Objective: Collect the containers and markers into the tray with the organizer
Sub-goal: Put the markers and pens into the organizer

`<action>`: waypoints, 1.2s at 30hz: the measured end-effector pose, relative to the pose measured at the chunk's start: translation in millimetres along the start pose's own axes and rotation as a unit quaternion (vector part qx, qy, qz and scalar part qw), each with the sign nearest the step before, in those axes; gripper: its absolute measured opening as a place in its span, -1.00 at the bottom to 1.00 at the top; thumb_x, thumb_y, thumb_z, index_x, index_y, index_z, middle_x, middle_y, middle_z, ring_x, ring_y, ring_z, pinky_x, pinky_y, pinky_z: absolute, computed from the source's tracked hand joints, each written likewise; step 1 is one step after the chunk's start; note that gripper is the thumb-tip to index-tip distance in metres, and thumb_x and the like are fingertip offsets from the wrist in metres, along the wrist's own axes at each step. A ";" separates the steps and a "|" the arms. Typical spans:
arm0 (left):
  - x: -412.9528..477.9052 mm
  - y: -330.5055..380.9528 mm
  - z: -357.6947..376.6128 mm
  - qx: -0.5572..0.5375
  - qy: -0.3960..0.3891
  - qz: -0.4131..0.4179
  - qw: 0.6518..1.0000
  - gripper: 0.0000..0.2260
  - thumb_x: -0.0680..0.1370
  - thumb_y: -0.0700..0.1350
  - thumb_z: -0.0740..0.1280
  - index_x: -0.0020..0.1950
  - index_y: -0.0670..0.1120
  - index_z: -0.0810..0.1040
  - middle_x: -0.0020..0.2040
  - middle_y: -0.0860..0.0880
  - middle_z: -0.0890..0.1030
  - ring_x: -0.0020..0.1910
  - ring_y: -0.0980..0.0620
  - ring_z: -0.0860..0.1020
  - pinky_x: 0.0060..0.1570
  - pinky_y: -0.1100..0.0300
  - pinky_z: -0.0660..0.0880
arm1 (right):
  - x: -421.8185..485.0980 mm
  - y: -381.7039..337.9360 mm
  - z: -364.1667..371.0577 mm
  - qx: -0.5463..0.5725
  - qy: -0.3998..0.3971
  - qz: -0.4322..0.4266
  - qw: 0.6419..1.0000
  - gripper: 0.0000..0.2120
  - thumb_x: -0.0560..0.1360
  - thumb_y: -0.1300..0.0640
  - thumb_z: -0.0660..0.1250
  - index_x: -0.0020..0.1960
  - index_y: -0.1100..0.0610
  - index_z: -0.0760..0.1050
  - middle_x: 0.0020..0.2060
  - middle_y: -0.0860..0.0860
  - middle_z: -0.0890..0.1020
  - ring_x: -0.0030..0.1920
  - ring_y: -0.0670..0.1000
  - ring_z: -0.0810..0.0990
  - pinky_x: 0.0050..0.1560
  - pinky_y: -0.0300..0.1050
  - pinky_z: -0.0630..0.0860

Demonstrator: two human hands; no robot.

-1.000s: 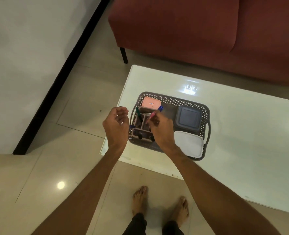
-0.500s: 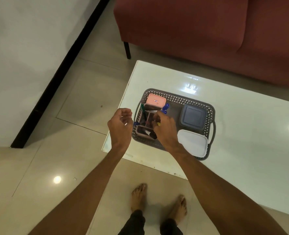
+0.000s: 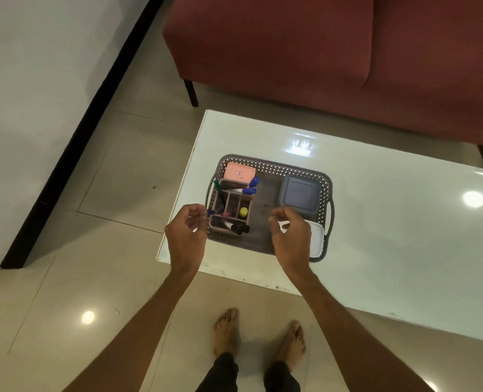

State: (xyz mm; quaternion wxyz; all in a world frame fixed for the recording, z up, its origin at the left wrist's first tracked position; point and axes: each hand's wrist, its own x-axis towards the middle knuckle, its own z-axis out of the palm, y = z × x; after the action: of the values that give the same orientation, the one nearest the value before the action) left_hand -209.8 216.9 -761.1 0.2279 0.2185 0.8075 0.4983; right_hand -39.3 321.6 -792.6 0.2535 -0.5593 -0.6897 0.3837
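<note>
A grey perforated tray (image 3: 274,166) sits on the white table near its left corner. Inside at the left stands a brown organizer (image 3: 234,205) with several markers in it, among them a yellow-capped one (image 3: 243,211) and blue-capped ones (image 3: 250,190). A pink-lidded container (image 3: 239,172) lies behind the organizer, a blue-grey container (image 3: 299,193) at the tray's right, and a white-lidded container (image 3: 316,239) at its front right, partly hidden. My left hand (image 3: 186,236) hovers just left of the tray, fingers loosely curled, empty. My right hand (image 3: 291,236) hovers over the tray's front, curled and empty.
The white glossy table (image 3: 390,236) stretches to the right. A dark red sofa (image 3: 333,58) stands behind it. Beige floor tiles and a white wall with a black skirting lie to the left. My bare feet (image 3: 257,332) stand at the table's front edge.
My right hand has left the organizer and drawn back to the right, empty; a yellow-capped marker now stands in the organizer. The left hand stays beside the tray.
</note>
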 end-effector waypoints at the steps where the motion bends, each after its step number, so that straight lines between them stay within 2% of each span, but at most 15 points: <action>1: -5.4 -2.7 0.3 -0.002 -0.005 -0.005 1.000 -0.87 0.53 -0.31 0.40 0.05 -0.16 0.63 -0.07 -0.05 0.70 -0.06 -0.01 0.68 0.04 0.22 0.62 | -3.6 2.7 -3.7 0.008 0.010 0.010 1.000 -0.91 0.52 0.19 0.40 0.01 0.07 0.59 -0.12 -0.10 0.66 -0.07 -0.10 0.60 -0.02 -0.13 0.59; 4: -18.4 -11.2 0.7 -0.005 -0.011 -0.019 1.000 -0.91 0.53 -0.27 0.41 0.02 -0.14 0.64 -0.08 -0.04 0.70 -0.07 0.01 0.68 -0.04 0.35 0.59 | -12.4 11.5 -12.7 0.032 0.034 0.050 0.998 -0.90 0.51 0.21 0.41 0.00 0.05 0.59 -0.15 -0.13 0.63 -0.11 -0.13 0.60 -0.09 -0.17 0.59; 8: -19.0 -22.5 -4.0 -0.004 0.007 -0.047 0.999 -0.90 0.51 -0.31 0.40 -0.04 -0.14 0.65 -0.12 -0.03 0.69 -0.11 0.00 0.67 -0.14 0.43 0.55 | -14.8 26.7 -19.1 0.042 0.054 0.076 0.995 -0.89 0.51 0.21 0.41 0.03 0.09 0.58 -0.07 -0.06 0.65 -0.04 0.00 0.63 -0.09 -0.12 0.60; 11: -3.6 -36.8 -7.8 -0.004 0.015 -0.069 0.997 -0.89 0.51 -0.28 0.42 -0.01 -0.12 0.65 -0.09 -0.06 0.70 -0.09 -0.06 0.68 -0.04 0.17 0.63 | -12.9 40.2 -24.0 0.044 0.088 0.084 0.992 -0.81 0.49 0.23 0.42 0.09 0.11 0.56 0.03 -0.01 0.63 0.02 0.03 0.60 -0.07 -0.06 0.59; 14: 22.4 -52.4 -6.1 0.020 0.013 -0.099 0.995 -0.88 0.53 -0.21 0.41 0.04 -0.10 0.65 -0.05 -0.06 0.70 -0.07 -0.06 0.68 0.06 -0.05 0.63 | -6.4 56.6 -29.7 -0.001 0.141 0.088 0.986 -0.70 0.48 0.21 0.42 0.19 0.08 0.50 0.13 0.02 0.52 0.13 0.05 0.53 0.09 -0.02 0.55; 17: 47.5 -57.9 3.7 0.041 -0.031 -0.124 0.991 -0.87 0.56 -0.12 0.35 0.08 -0.06 0.63 0.02 -0.04 0.67 0.02 -0.06 0.65 0.14 -0.10 0.59 | -0.7 76.4 -32.6 -0.040 0.183 0.111 0.976 -0.64 0.50 0.18 0.38 0.27 0.12 0.44 0.19 0.08 0.44 0.23 0.11 0.44 0.08 -0.18 0.41; 19: 61.0 -60.7 12.0 0.043 -0.070 -0.144 0.986 -0.86 0.60 -0.04 0.29 0.10 -0.01 0.59 0.07 -0.05 0.65 0.10 -0.09 0.62 0.19 -0.13 0.56 | 1.0 88.3 -32.8 -0.025 0.197 0.145 0.969 -0.62 0.53 0.15 0.35 0.31 0.16 0.40 0.23 0.12 0.44 0.26 0.14 0.42 0.08 -0.24 0.32; 22: 78.0 -63.7 23.2 0.036 -0.123 -0.178 0.976 -0.80 0.65 0.07 0.19 0.10 0.02 0.54 0.11 -0.08 0.62 0.15 -0.17 0.60 0.22 -0.17 0.53 | 7.6 103.6 -30.9 0.034 0.167 0.208 0.963 -0.59 0.58 0.07 0.30 0.38 0.14 0.35 0.27 0.09 0.47 0.27 0.11 0.44 0.24 -0.01 0.41; 25: 88.9 -61.3 33.0 -0.012 -0.163 -0.234 0.958 -0.63 0.68 0.13 0.06 0.30 -0.02 0.51 0.24 -0.08 0.57 0.21 -0.12 0.57 0.30 -0.12 0.47 | 16.4 108.3 -30.5 0.097 0.102 0.250 0.958 -0.64 0.64 0.00 0.21 0.39 0.09 0.36 0.18 0.03 0.52 0.19 0.04 0.48 0.16 -0.09 0.40; 28: 94.5 -63.2 38.7 -0.042 -0.214 -0.275 0.936 -0.53 0.68 0.19 -0.04 0.44 0.05 0.45 0.32 -0.03 0.54 0.25 -0.07 0.53 0.36 -0.10 0.40 | 25.0 115.3 -29.1 0.141 0.066 0.274 0.949 -0.66 0.67 0.02 0.12 0.42 0.01 0.37 0.14 -0.05 0.50 0.17 0.00 0.46 0.12 -0.12 0.34; 32: 91.1 -65.6 39.5 -0.065 -0.217 -0.300 0.926 -0.54 0.66 0.24 -0.05 0.30 0.11 0.54 0.28 -0.06 0.60 0.27 -0.10 0.54 0.38 -0.20 0.37 | 29.3 124.4 -26.5 0.157 0.094 0.285 0.941 -0.64 0.63 0.11 0.08 0.34 -0.10 0.48 0.22 -0.01 0.56 0.23 0.05 0.49 0.19 -0.02 0.43; 36: 79.3 -60.4 32.3 -0.075 -0.205 -0.309 0.926 -0.57 0.66 0.23 0.01 0.27 0.06 0.54 0.21 -0.08 0.61 0.26 -0.14 0.53 0.38 -0.24 0.36 | 20.5 118.3 -30.4 0.163 0.105 0.267 0.944 -0.64 0.62 0.14 0.09 0.31 -0.08 0.52 0.22 -0.02 0.58 0.22 0.05 0.50 0.25 0.01 0.43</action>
State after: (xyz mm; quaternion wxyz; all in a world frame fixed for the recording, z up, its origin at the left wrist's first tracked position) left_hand -262.0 261.1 -840.6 0.5472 0.0381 0.7308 0.4063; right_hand 47.6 358.4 -872.9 0.3008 -0.7112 -0.4121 0.4836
